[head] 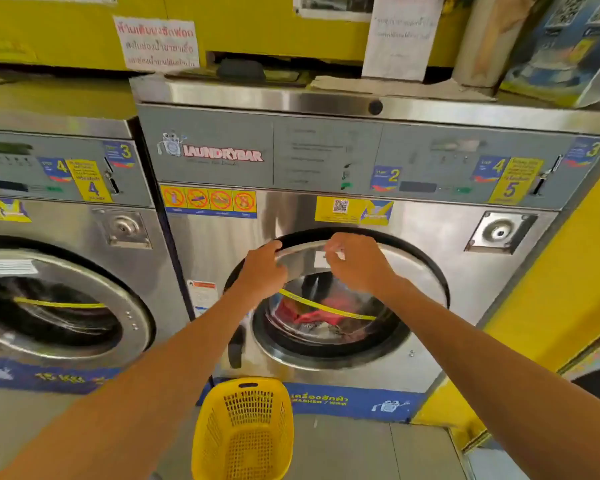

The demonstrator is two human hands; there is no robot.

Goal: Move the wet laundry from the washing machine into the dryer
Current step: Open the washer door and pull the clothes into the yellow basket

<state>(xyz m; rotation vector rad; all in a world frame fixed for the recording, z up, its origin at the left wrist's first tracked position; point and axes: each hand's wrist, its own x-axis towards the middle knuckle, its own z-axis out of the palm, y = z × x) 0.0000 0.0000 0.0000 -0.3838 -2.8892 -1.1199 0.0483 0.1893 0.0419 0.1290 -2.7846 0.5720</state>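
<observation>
A steel front-loading washing machine stands straight ahead. Its round door is slightly ajar, with a black seal showing above the top rim. My left hand grips the upper left of the door rim. My right hand holds the top of the rim near a white sticker. Through the glass I see wet laundry, mostly red and pink with some dark and white pieces. An empty yellow plastic basket sits on the floor below the door.
A second steel washer stands to the left with its door shut. A yellow wall runs close on the right. Paper notices and a blue box rest on top of the machine. The floor is grey tile.
</observation>
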